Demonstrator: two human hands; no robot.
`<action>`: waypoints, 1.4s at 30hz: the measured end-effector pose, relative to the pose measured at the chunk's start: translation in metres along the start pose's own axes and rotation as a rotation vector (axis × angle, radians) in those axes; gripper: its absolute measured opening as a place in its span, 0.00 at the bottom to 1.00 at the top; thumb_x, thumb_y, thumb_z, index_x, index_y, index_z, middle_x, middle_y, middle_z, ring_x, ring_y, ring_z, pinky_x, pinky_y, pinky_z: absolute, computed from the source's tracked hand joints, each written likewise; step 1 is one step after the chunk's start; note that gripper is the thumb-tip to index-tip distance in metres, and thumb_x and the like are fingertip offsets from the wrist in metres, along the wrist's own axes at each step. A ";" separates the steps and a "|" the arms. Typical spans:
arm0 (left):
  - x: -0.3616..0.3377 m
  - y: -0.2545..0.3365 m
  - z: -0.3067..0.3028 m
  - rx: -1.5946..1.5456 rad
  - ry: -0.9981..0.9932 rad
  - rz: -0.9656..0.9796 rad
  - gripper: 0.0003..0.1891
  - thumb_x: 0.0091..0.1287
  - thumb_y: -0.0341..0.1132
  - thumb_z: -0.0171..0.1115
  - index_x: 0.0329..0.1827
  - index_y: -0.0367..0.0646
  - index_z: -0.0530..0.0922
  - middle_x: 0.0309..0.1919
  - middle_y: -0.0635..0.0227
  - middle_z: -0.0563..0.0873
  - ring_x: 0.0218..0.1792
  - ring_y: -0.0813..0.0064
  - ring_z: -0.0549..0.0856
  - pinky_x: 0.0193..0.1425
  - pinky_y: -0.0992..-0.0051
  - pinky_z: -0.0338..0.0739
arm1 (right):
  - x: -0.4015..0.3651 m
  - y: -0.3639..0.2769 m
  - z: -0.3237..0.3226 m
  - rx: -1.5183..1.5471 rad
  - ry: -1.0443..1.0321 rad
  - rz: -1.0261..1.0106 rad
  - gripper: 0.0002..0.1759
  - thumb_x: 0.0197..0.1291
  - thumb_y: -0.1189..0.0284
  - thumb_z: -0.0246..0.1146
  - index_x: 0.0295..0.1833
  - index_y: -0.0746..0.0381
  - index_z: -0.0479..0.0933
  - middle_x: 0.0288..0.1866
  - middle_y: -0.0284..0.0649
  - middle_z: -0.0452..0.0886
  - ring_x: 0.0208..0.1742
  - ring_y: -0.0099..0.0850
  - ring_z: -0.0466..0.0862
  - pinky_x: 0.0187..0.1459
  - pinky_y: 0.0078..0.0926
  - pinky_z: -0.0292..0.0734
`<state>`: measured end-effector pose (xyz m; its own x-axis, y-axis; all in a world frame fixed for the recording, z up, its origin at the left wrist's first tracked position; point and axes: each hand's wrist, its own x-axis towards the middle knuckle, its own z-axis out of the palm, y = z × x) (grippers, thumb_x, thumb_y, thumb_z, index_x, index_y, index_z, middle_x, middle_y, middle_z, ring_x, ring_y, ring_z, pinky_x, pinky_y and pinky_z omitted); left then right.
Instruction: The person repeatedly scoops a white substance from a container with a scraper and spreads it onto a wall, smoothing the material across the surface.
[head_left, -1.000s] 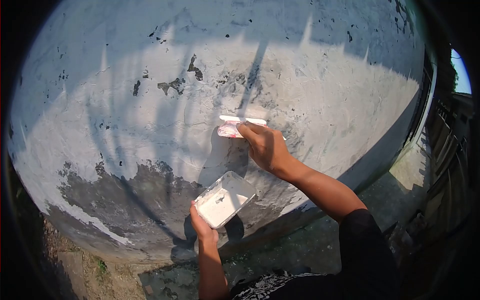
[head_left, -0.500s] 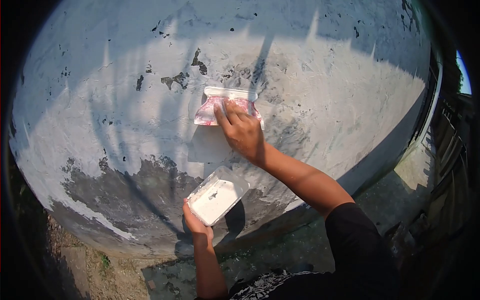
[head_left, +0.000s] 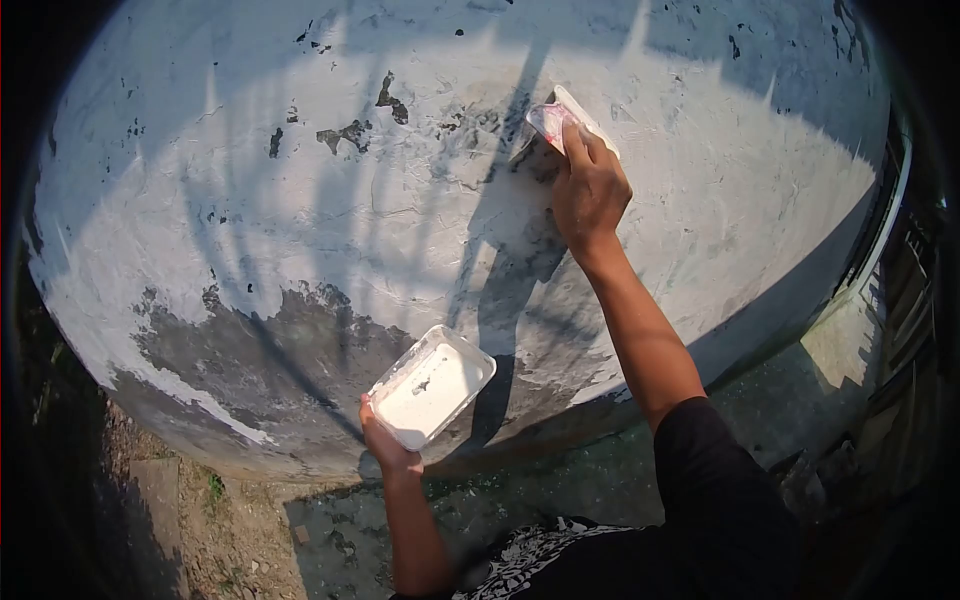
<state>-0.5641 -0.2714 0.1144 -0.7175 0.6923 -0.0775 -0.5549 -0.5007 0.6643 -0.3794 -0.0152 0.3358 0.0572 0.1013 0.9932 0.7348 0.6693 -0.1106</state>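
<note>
My right hand (head_left: 592,200) grips a wide putty knife (head_left: 578,118) with pinkish smears, its pale edge tilted against the upper middle of the wall (head_left: 420,215). Part of the tool is hidden behind my fingers. Lower down, my left hand (head_left: 388,442) supports a clear plastic tub (head_left: 435,388) from beneath and the left side. White putty (head_left: 425,392) lies in the tub, with a small dark mark at its middle. Around the putty knife the wall is whitish with grey blotches.
Dark bare patches (head_left: 255,355) spread over the wall's lower left, and small chipped spots (head_left: 392,100) sit higher up. A concrete floor (head_left: 590,480) runs along the wall's base, with soil (head_left: 225,520) at the lower left. Dark slats (head_left: 905,370) stand at the right.
My right hand has carried the putty knife up and to the right across the wall and turned it to a slant. The tub in my left hand has hardly moved.
</note>
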 end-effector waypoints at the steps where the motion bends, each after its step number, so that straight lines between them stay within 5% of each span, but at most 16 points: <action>1: -0.005 -0.002 0.001 -0.001 0.017 0.010 0.32 0.82 0.57 0.40 0.72 0.37 0.71 0.66 0.56 0.80 0.65 0.59 0.81 0.70 0.60 0.74 | -0.016 -0.006 0.010 -0.022 0.011 -0.119 0.19 0.58 0.77 0.62 0.55 0.61 0.84 0.57 0.50 0.87 0.51 0.47 0.89 0.49 0.39 0.85; 5: -0.026 -0.004 0.005 0.038 0.122 0.067 0.32 0.82 0.57 0.40 0.71 0.38 0.72 0.65 0.57 0.81 0.64 0.60 0.82 0.69 0.60 0.75 | -0.094 -0.055 0.020 0.193 -0.050 -0.420 0.21 0.57 0.76 0.61 0.57 0.63 0.82 0.51 0.53 0.85 0.47 0.49 0.89 0.43 0.39 0.85; 12: -0.068 0.012 0.008 0.113 0.252 0.151 0.32 0.82 0.58 0.40 0.70 0.40 0.72 0.63 0.59 0.82 0.63 0.62 0.83 0.67 0.61 0.77 | -0.079 -0.060 -0.018 0.726 -0.623 -0.086 0.20 0.53 0.80 0.66 0.54 0.57 0.81 0.42 0.43 0.88 0.40 0.48 0.87 0.38 0.42 0.82; 16: -0.095 0.005 -0.004 0.329 0.260 0.392 0.29 0.82 0.56 0.43 0.68 0.41 0.74 0.62 0.61 0.82 0.62 0.65 0.83 0.65 0.64 0.78 | -0.058 -0.024 -0.027 0.678 -0.236 0.119 0.22 0.56 0.85 0.65 0.57 0.59 0.83 0.44 0.47 0.88 0.44 0.48 0.88 0.43 0.40 0.82; 21: -0.100 0.014 -0.024 0.082 0.411 0.233 0.27 0.82 0.55 0.45 0.66 0.41 0.76 0.58 0.64 0.83 0.59 0.69 0.83 0.63 0.68 0.78 | -0.054 0.000 -0.027 0.501 0.000 0.198 0.25 0.54 0.86 0.66 0.58 0.58 0.85 0.46 0.44 0.88 0.46 0.44 0.88 0.48 0.37 0.81; 24: -0.096 0.019 -0.028 0.153 0.217 0.285 0.26 0.85 0.53 0.41 0.69 0.41 0.72 0.60 0.64 0.81 0.60 0.71 0.81 0.65 0.70 0.77 | -0.077 -0.024 -0.027 0.416 -0.119 0.139 0.24 0.52 0.85 0.68 0.55 0.59 0.86 0.49 0.42 0.87 0.47 0.42 0.86 0.49 0.36 0.80; 27: -0.076 0.017 -0.041 0.237 0.354 0.327 0.28 0.84 0.55 0.40 0.70 0.41 0.72 0.62 0.62 0.81 0.62 0.68 0.81 0.67 0.67 0.76 | -0.105 -0.060 -0.012 0.331 -0.228 0.079 0.25 0.48 0.86 0.68 0.54 0.60 0.86 0.49 0.40 0.86 0.48 0.43 0.84 0.51 0.38 0.78; 29: -0.068 0.030 -0.043 0.158 0.296 0.237 0.29 0.84 0.55 0.40 0.72 0.40 0.72 0.63 0.61 0.81 0.63 0.67 0.81 0.68 0.66 0.76 | -0.130 -0.080 0.008 0.299 -0.104 0.057 0.24 0.47 0.85 0.69 0.53 0.59 0.86 0.46 0.40 0.85 0.47 0.43 0.84 0.50 0.39 0.78; 33: -0.046 0.055 -0.061 0.095 0.197 0.086 0.32 0.83 0.57 0.38 0.74 0.40 0.71 0.65 0.60 0.80 0.65 0.64 0.80 0.69 0.64 0.75 | -0.163 -0.132 0.000 0.407 -0.269 -0.012 0.21 0.49 0.83 0.70 0.52 0.61 0.86 0.43 0.41 0.86 0.46 0.43 0.85 0.49 0.39 0.78; 36: -0.029 0.079 -0.087 0.129 0.174 0.094 0.32 0.83 0.57 0.37 0.74 0.40 0.71 0.65 0.60 0.81 0.64 0.63 0.81 0.68 0.64 0.75 | -0.178 -0.166 0.008 0.854 -0.459 0.243 0.14 0.59 0.82 0.69 0.52 0.66 0.85 0.35 0.46 0.86 0.32 0.40 0.86 0.39 0.34 0.80; 37: -0.024 0.090 -0.093 0.126 0.170 0.101 0.32 0.83 0.57 0.37 0.74 0.40 0.71 0.65 0.60 0.81 0.64 0.63 0.81 0.68 0.64 0.75 | -0.174 -0.175 0.008 0.858 -0.453 0.237 0.14 0.59 0.82 0.69 0.52 0.66 0.85 0.35 0.46 0.86 0.32 0.40 0.86 0.39 0.34 0.80; 40: -0.017 0.119 -0.126 0.097 0.202 0.076 0.32 0.83 0.57 0.37 0.72 0.40 0.72 0.64 0.61 0.81 0.63 0.63 0.82 0.68 0.64 0.76 | -0.177 -0.199 0.009 0.983 -0.917 0.691 0.11 0.65 0.78 0.66 0.52 0.68 0.85 0.35 0.45 0.88 0.30 0.30 0.85 0.35 0.31 0.77; 42: -0.003 0.134 -0.156 0.046 0.268 0.132 0.28 0.83 0.52 0.43 0.68 0.36 0.73 0.60 0.58 0.82 0.59 0.63 0.84 0.64 0.63 0.78 | -0.185 -0.222 0.022 1.154 -0.921 0.788 0.11 0.65 0.78 0.66 0.51 0.69 0.84 0.36 0.42 0.88 0.30 0.28 0.85 0.34 0.29 0.78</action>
<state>-0.7012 -0.4216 0.0876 -0.8709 0.4582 -0.1778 -0.4346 -0.5490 0.7140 -0.5678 -0.1667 0.1763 -0.5508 0.7428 0.3807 -0.1515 0.3596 -0.9207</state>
